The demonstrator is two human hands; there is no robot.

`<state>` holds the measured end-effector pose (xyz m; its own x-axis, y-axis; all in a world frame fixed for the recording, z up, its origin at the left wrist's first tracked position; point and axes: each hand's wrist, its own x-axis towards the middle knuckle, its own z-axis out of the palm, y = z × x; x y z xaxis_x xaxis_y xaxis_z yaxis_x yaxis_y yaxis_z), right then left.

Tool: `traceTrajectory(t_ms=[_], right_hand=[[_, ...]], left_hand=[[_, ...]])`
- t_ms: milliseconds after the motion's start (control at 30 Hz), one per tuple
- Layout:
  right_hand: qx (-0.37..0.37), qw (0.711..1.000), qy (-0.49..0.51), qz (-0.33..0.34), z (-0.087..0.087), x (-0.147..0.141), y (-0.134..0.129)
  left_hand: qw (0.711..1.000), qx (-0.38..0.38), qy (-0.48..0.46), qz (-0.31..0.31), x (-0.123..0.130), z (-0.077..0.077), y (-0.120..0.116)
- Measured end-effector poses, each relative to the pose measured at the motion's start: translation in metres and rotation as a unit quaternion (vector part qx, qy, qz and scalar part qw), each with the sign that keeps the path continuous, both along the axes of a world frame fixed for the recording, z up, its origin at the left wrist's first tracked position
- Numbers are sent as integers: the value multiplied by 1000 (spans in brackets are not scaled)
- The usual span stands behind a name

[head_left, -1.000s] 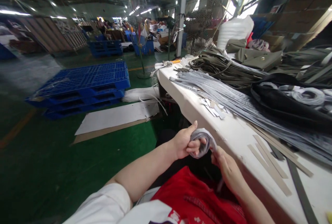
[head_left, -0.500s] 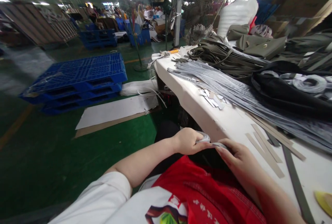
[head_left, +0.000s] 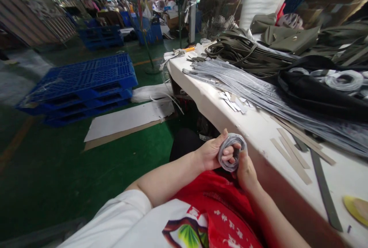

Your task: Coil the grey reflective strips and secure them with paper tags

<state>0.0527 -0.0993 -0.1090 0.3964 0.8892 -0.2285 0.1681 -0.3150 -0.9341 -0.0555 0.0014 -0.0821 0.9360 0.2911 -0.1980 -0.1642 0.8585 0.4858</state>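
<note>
Above my lap, beside the table's near edge, I hold a rolled-up coil of grey, plastic-wrapped strap (head_left: 224, 152). My left hand (head_left: 213, 153) grips it from the left, with fingers through the centre hole and the thumb raised along the rim. Round its right side, my right hand (head_left: 246, 171) is closed, thumb against the outer edge; its other fingers are largely hidden behind the coil. On the table lies a long bundle of similar grey plastic-wrapped straps (head_left: 244, 89), and several finished-looking white coils (head_left: 344, 80) rest on black cloth at the right.
The white table (head_left: 212, 106) runs along my right. On it are beige strips (head_left: 290, 160), small white paper pieces (head_left: 234, 102), dark olive straps (head_left: 250, 54) and a yellow tape roll (head_left: 356, 209). Blue pallets (head_left: 86, 83) and a white board (head_left: 129, 119) lie on the green floor.
The strap was low between both hands, with its free end stretched toward the right hand. Now it is a round coil turned toward me, and my right hand has come in against it.
</note>
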Motion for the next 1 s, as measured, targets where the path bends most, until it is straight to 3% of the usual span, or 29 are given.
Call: traceTrajectory(t_ms=[100, 167, 200, 267, 333, 400, 467, 567, 700, 800, 1000], right_hand=[[7, 999, -31, 31, 10, 15, -3], [4, 990, -60, 124, 19, 35, -9], [-10, 979, -72, 189, 23, 45, -13], [-63, 946, -89, 305, 27, 58, -21], [-106, 919, -105, 366, 24, 59, -29], [-113, 914, -105, 376, 15, 52, -37], [-114, 920, -67, 370, 5, 42, -47], [-131, 927, 8, 351, -7, 34, -65], [-132, 940, 27, 312, -9, 31, -83], [-107, 937, 45, 329, -4, 31, -83], [-95, 932, 41, 347, 2, 26, -78]], left_hand=[[998, 44, 42, 19, 0, -5, -6], [972, 190, 123, 57, -4, -11, -8], [939, 290, 165, 80, -6, -13, -9], [846, 486, 201, 85, -10, -18, -14], [762, 624, 175, 2, -12, -21, -26], [703, 688, 154, -93, -15, -25, -40], [672, 708, 169, -136, -20, -30, -52], [685, 694, 178, -131, -35, -36, -59], [748, 631, 174, -109, -49, -39, -51], [792, 576, 166, -113, -45, -37, -46], [836, 473, 173, -217, -29, -33, -44]])
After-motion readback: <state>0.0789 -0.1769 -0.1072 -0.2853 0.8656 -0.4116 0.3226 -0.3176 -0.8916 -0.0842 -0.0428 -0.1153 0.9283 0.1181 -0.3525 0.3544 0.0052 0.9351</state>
